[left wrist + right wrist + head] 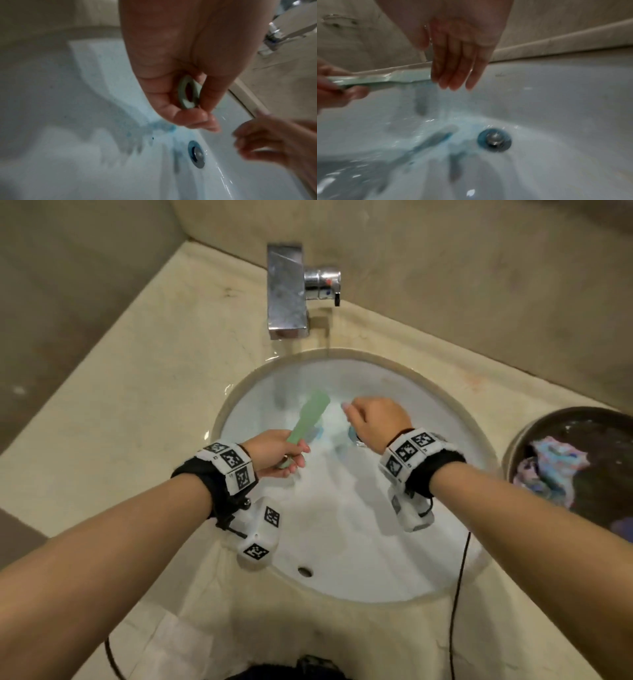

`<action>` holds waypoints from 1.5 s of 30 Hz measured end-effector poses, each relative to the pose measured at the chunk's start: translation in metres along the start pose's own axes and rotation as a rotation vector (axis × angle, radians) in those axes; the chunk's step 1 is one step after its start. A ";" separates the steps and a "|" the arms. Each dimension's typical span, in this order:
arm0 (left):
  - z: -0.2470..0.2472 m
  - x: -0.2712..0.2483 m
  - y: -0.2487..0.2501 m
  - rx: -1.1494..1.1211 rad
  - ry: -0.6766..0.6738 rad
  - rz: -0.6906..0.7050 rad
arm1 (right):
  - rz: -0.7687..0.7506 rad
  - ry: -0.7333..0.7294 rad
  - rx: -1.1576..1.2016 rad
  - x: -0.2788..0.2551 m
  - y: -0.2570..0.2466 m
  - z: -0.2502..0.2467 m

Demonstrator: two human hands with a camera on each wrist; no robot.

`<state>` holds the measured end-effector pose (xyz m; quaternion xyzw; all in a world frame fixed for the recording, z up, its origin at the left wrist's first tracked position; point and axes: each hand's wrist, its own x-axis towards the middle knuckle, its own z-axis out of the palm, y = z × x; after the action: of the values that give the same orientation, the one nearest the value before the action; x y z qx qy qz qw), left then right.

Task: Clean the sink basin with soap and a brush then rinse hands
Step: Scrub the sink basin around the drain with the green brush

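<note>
A pale green brush (pixel 307 416) is held over the white sink basin (pixel 342 542), its head pointing toward the tap. My left hand (pixel 279 453) grips the handle; the handle's looped end (pixel 187 93) shows between its fingers. My right hand (pixel 373 419) hangs to the right of the brush head, fingers (pixel 455 70) straight and pointing down, holding nothing. Blue soap (pixel 160 126) streaks the basin near the drain (pixel 494 140). Thin water drips (pixel 223 178) fall on the basin wall.
A square chrome tap (pixel 287 292) with a side lever (pixel 325 284) stands behind the basin on the beige marble counter (pixel 137 412). A dark bowl (pixel 534 433) with wet coloured cloth (pixel 551 470) sits at the right. An overflow hole (pixel 305 571) marks the near basin wall.
</note>
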<state>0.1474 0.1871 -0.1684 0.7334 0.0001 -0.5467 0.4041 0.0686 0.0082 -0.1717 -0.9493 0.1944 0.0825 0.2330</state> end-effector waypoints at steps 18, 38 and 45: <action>-0.059 -0.051 -0.016 0.509 0.573 0.340 | 0.524 -0.052 0.986 -0.013 -0.032 0.037; -0.065 -0.037 -0.060 1.073 0.426 0.000 | 0.273 -0.459 0.116 -0.015 -0.001 0.117; -0.065 -0.038 -0.057 1.076 0.395 -0.040 | 0.399 -0.329 0.088 -0.002 0.023 0.098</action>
<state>0.1592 0.2812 -0.1664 0.9239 -0.1889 -0.3298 -0.0442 0.0507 0.0373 -0.2668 -0.8548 0.3407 0.2717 0.2818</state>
